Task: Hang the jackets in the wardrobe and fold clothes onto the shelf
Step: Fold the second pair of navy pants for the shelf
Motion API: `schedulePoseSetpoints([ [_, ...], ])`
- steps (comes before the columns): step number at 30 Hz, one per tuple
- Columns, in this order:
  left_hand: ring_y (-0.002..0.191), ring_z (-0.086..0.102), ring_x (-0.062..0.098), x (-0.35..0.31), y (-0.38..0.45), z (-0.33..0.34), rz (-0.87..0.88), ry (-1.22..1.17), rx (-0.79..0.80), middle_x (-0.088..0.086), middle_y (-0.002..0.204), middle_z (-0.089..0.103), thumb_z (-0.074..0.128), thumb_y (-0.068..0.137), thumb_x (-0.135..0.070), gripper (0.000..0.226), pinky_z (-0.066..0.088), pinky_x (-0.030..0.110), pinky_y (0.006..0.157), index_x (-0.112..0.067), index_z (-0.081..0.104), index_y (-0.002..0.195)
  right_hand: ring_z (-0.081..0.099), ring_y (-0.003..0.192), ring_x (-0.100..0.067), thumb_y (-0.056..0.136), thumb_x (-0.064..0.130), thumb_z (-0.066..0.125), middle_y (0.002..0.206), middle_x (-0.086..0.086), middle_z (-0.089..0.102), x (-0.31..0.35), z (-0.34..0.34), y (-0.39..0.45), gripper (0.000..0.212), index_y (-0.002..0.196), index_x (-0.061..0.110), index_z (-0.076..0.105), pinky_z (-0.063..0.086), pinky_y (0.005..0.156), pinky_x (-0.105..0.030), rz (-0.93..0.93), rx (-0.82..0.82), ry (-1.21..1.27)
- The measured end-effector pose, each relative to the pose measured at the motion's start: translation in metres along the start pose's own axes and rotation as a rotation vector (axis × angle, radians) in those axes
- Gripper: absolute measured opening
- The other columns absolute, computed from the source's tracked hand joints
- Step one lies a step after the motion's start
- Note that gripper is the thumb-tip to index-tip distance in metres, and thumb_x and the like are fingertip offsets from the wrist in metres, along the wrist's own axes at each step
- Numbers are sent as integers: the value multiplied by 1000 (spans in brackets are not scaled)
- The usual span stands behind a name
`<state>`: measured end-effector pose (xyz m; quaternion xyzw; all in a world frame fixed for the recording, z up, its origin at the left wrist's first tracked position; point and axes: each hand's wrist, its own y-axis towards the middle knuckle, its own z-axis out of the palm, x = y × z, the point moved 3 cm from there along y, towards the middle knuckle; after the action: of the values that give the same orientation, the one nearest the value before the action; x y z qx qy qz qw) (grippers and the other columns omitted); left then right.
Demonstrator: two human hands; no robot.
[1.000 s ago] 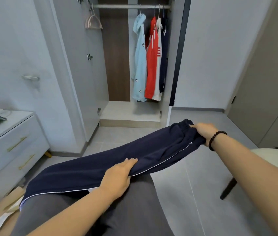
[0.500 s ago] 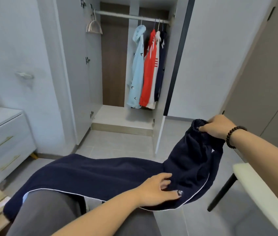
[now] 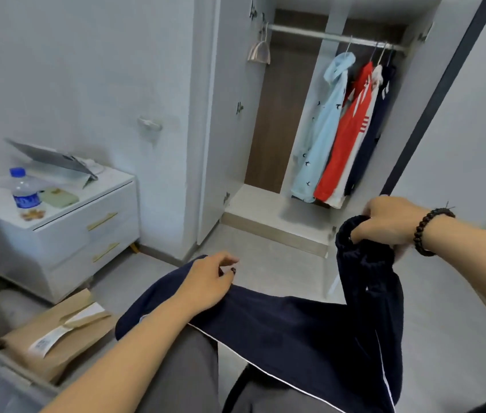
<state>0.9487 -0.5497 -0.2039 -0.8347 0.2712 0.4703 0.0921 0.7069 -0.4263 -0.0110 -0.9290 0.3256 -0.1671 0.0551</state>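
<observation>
The dark navy track trousers with white piping (image 3: 310, 332), lower centre across the lap, have been doubled: the right hand (image 3: 390, 225) has lifted the gripped waistband up at right. The left hand (image 3: 206, 281) rests loose-fingered, pinning the fold; shelf placement likely follows.

The dark navy matt cloth trousers with white piping (image 3: 280, 332) contrast with the glossy white drawer cabinet (image 3: 86, 231) and matt brown cardboard box (image 3: 66, 332).
</observation>
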Motion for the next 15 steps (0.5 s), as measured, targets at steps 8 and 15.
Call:
schedulePoseSetpoints([
  [8,147,21,19,78,-3,-44,-144,284,60,-7,158,28,44,98,-46,42,17,49,118,-39,47,139,68,50,-29,79,21,70,80,-16,67,141,-18,12,25,83,-3,62,54,44,-31,-167,-40,6],
  [15,68,49,17,80,-12,-44,-159,-224,-58,-5,66,54,50,86,-4,25,42,35,63,-12,45,62,71,57,-21,90,1,49,65,-16,71,262,24,41,16,98,-8,59,56,46,-27,-322,68,190],
])
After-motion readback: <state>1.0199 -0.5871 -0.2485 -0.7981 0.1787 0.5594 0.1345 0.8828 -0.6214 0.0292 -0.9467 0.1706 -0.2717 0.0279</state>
